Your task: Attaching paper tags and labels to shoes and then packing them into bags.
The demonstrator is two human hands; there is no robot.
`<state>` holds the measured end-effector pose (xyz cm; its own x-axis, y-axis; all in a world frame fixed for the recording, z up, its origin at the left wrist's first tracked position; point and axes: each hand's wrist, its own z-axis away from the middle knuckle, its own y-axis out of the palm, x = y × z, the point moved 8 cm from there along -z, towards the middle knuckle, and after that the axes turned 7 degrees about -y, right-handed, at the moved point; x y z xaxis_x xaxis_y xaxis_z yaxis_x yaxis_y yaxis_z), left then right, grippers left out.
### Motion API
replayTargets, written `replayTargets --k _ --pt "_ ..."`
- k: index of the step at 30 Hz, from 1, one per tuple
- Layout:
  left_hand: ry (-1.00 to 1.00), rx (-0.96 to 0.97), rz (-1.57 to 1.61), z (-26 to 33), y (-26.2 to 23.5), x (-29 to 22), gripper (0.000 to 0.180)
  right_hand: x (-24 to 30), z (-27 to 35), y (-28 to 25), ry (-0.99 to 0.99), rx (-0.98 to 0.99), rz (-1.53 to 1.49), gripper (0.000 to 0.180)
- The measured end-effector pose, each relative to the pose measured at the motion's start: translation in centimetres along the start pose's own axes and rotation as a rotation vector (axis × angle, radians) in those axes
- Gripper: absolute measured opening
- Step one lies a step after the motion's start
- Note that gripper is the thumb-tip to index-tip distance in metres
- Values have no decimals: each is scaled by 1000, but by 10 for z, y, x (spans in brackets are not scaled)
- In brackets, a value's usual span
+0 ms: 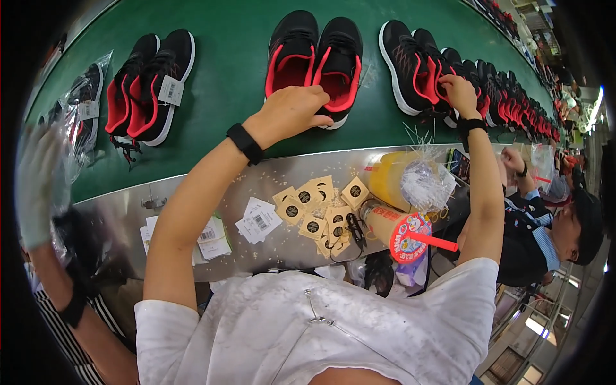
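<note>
Though red-lined — round-toed black shoes (332, 59)

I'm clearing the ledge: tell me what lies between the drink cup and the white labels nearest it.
In the head view, tan cards lie between the white labels and the cup, with a black tool beside the cup.

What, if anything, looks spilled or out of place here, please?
Pale specks lie scattered over the metal ledge, as if spilled. The drink cup with the red straw looks out of place beside the loose tan cards.
</note>
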<state>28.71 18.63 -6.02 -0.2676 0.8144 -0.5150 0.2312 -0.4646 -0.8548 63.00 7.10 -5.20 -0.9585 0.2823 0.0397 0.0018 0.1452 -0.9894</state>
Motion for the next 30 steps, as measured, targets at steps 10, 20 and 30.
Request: replayTargets --k 10,20,30 --pt "-159 -43 -99 29 -44 69 41 -2 -11 34 94 244 -395 35" --pt "-177 -71 3 44 -57 77 37 118 -50 12 -108 135 -244 27" --pt "-110 -113 -39 54 -59 75 41 202 -53 37 -33 429 -489 31"
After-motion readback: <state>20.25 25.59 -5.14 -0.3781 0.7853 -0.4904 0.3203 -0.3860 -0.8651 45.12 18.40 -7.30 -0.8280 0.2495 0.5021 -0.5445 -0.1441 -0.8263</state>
